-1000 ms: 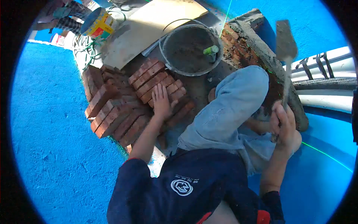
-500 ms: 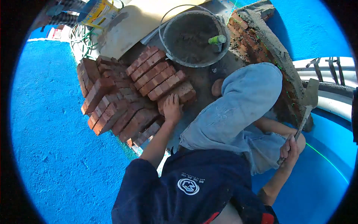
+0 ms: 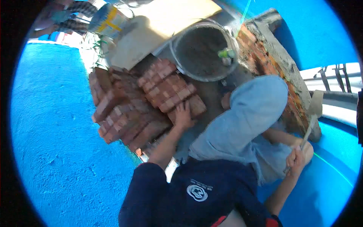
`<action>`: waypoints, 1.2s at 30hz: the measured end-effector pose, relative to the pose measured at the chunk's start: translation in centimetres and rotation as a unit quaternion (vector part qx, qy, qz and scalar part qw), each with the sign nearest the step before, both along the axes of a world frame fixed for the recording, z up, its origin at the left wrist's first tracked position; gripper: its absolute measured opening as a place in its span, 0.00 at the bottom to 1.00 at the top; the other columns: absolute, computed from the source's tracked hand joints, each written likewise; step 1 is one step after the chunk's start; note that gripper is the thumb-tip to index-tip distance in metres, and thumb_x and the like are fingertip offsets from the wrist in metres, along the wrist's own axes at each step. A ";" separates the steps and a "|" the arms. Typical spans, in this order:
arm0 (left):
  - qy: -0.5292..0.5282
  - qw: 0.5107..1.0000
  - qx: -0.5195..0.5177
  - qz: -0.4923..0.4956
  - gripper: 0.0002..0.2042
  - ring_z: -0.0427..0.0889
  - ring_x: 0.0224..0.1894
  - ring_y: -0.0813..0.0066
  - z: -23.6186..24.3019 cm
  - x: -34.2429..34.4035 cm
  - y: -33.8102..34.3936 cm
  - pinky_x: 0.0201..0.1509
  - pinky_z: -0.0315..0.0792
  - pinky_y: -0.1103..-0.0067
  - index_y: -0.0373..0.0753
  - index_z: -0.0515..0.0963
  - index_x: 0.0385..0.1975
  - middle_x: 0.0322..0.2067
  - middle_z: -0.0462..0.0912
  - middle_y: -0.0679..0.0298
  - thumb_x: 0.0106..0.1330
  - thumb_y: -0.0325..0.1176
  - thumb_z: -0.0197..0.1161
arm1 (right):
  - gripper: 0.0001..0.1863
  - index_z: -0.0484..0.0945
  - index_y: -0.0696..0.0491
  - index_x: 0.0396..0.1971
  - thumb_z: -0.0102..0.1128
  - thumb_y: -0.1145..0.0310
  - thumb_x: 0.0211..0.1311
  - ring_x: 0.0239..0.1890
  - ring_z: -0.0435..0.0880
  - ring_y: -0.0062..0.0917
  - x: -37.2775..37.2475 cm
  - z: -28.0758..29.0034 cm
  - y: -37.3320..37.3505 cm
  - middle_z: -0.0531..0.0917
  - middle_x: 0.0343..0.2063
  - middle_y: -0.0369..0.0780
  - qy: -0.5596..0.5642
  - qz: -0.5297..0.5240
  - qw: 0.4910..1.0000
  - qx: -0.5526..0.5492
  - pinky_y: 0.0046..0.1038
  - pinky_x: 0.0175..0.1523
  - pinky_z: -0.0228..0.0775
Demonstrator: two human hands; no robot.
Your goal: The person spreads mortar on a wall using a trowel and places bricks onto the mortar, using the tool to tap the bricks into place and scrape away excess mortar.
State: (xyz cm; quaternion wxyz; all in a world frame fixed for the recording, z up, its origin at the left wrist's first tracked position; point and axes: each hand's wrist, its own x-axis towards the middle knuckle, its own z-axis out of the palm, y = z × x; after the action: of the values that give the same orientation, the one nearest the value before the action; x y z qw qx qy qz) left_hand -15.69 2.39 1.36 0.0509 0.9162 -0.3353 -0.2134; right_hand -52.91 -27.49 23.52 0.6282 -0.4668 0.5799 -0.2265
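My left hand [image 3: 183,118] rests on the nearest red brick [image 3: 197,106] of a short row, its fingers spread over the brick's surface. That brick lies against the other bricks of the row [image 3: 166,85]. On the right, beside my bent knee, my right hand [image 3: 295,159] is closed around the handle of a trowel [image 3: 315,104]. The trowel's flat grey blade points up and away from me, next to the end of a low brick wall. Part of the handle is hidden by my fingers.
Left of the row lies a larger brick pile [image 3: 128,109]. Beyond my knee stands a mortar bucket [image 3: 204,53] with a green-handled tool [image 3: 225,53] in it. The mortar-topped brick wall [image 3: 280,49] runs along the right, near white pipes [image 3: 336,77]. Another person's arm [image 3: 72,24] shows far left.
The whole view has shifted, so everything sits lower and further right. My left hand's fingers look more spread on the same brick. My right hand keeps its hold on the trowel.
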 end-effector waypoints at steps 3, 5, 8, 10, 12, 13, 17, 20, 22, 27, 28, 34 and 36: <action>-0.052 0.998 -0.038 -0.022 0.49 0.56 0.63 0.40 -0.2 0.6 0.0 0.66 0.57 0.58 0.28 0.50 0.66 0.63 0.54 0.40 0.45 0.38 0.71 | 0.10 0.72 0.52 0.27 0.52 0.63 0.67 0.08 0.59 0.17 -0.4 -0.4 0.5 0.60 0.09 0.31 -0.033 -0.005 0.999 -0.023 0.21 0.14 0.52; -0.005 0.999 -0.023 -0.025 0.53 0.56 0.63 0.40 -0.3 0.6 0.4 0.67 0.57 0.59 0.29 0.47 0.67 0.62 0.54 0.41 0.41 0.38 0.74 | 0.07 0.76 0.52 0.37 0.53 0.65 0.65 0.09 0.59 0.16 -2.2 -2.9 -0.5 0.63 0.12 0.30 -0.014 0.117 0.980 -0.160 0.20 0.15 0.52; 0.000 1.000 0.023 -0.015 0.52 0.53 0.66 0.41 -1.4 0.1 0.2 0.69 0.54 0.58 0.29 0.46 0.67 0.63 0.53 0.42 0.45 0.39 0.72 | 0.11 0.77 0.53 0.43 0.54 0.65 0.65 0.11 0.61 0.16 -0.7 -0.6 0.7 0.68 0.15 0.30 -0.066 -0.076 0.995 0.015 0.21 0.15 0.53; 0.006 1.000 0.015 -0.010 0.51 0.53 0.66 0.41 -0.2 0.2 -0.8 0.69 0.53 0.58 0.29 0.46 0.67 0.63 0.54 0.42 0.46 0.39 0.71 | 0.13 0.77 0.54 0.44 0.54 0.63 0.64 0.17 0.69 0.20 -3.5 -2.6 -0.1 0.72 0.19 0.33 0.154 0.178 0.862 -0.449 0.24 0.20 0.60; -0.068 0.995 0.059 -0.037 0.52 0.56 0.65 0.42 -1.3 -0.5 0.5 0.70 0.52 0.58 0.30 0.45 0.68 0.62 0.57 0.43 0.45 0.39 0.72 | 0.11 0.75 0.54 0.40 0.53 0.62 0.66 0.14 0.67 0.22 -3.8 -2.9 -0.1 0.70 0.17 0.35 0.121 0.095 0.925 -0.347 0.26 0.18 0.60; -0.077 0.995 0.057 -0.032 0.52 0.56 0.65 0.42 -1.9 -0.7 1.3 0.70 0.52 0.58 0.30 0.45 0.68 0.62 0.57 0.43 0.45 0.39 0.72 | 0.11 0.73 0.54 0.35 0.52 0.61 0.68 0.08 0.62 0.23 -3.7 -2.6 0.2 0.68 0.12 0.36 0.012 -0.045 0.997 -0.062 0.28 0.15 0.57; -0.021 0.998 0.062 -0.012 0.52 0.57 0.65 0.42 -1.7 0.2 0.6 0.70 0.51 0.57 0.33 0.45 0.68 0.61 0.59 0.43 0.45 0.38 0.72 | 0.11 0.72 0.53 0.33 0.53 0.60 0.67 0.08 0.61 0.17 -3.8 -1.2 -0.2 0.64 0.12 0.32 -0.070 -0.020 0.997 -0.026 0.21 0.13 0.52; -0.002 0.999 0.049 -0.004 0.50 0.58 0.64 0.42 -2.3 0.0 1.4 0.69 0.53 0.57 0.34 0.46 0.68 0.60 0.60 0.43 0.45 0.38 0.71 | 0.10 0.72 0.53 0.32 0.54 0.61 0.66 0.08 0.59 0.13 -1.1 3.3 1.8 0.63 0.13 0.30 -0.028 -0.015 0.996 -0.085 0.18 0.13 0.50; 0.019 1.000 -0.021 0.006 0.49 0.60 0.63 0.44 -1.4 0.3 1.2 0.67 0.58 0.59 0.36 0.49 0.68 0.59 0.61 0.44 0.46 0.39 0.71 | 0.10 0.72 0.53 0.32 0.55 0.62 0.65 0.08 0.59 0.13 -2.7 3.0 1.9 0.63 0.13 0.29 -0.009 -0.050 0.994 -0.092 0.18 0.13 0.50; 0.179 0.982 -0.045 0.047 0.47 0.62 0.63 0.48 6.7 0.8 -1.2 0.64 0.63 0.62 0.35 0.53 0.67 0.60 0.62 0.47 0.46 0.41 0.72 | 0.12 0.74 0.55 0.37 0.53 0.61 0.66 0.27 0.69 0.17 -10.8 1.4 1.4 0.71 0.26 0.37 0.216 0.113 0.862 -0.445 0.21 0.26 0.60; 0.164 0.979 -0.105 0.064 0.49 0.61 0.63 0.48 5.5 0.9 1.1 0.64 0.63 0.62 0.35 0.53 0.67 0.61 0.62 0.47 0.44 0.41 0.74 | 0.12 0.73 0.55 0.37 0.52 0.61 0.67 0.27 0.69 0.17 -9.9 3.2 1.9 0.72 0.27 0.37 0.173 0.123 0.888 -0.409 0.21 0.27 0.60; 0.228 0.927 -0.248 0.165 0.56 0.59 0.66 0.57 13.6 3.4 -1.6 0.67 0.60 0.66 0.34 0.51 0.68 0.65 0.58 0.51 0.33 0.30 0.79 | 0.15 0.73 0.53 0.32 0.55 0.56 0.68 0.20 0.62 0.12 -8.9 2.9 1.1 0.66 0.19 0.28 0.059 -0.060 0.965 -0.248 0.22 0.24 0.50; 0.219 0.923 -0.305 0.086 0.55 0.60 0.66 0.58 16.9 5.6 -4.0 0.67 0.59 0.67 0.33 0.54 0.67 0.64 0.61 0.53 0.31 0.27 0.77 | 0.15 0.74 0.54 0.31 0.55 0.56 0.68 0.21 0.64 0.13 -10.3 -1.9 1.0 0.68 0.19 0.30 0.167 -0.049 0.952 -0.252 0.23 0.26 0.53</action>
State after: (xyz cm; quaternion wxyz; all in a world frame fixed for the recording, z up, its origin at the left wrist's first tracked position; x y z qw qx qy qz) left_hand -10.05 -1.62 18.26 0.4187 0.8117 -0.2847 -0.2911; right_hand -63.18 -26.50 21.58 0.3724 -0.6120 0.6230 -0.3141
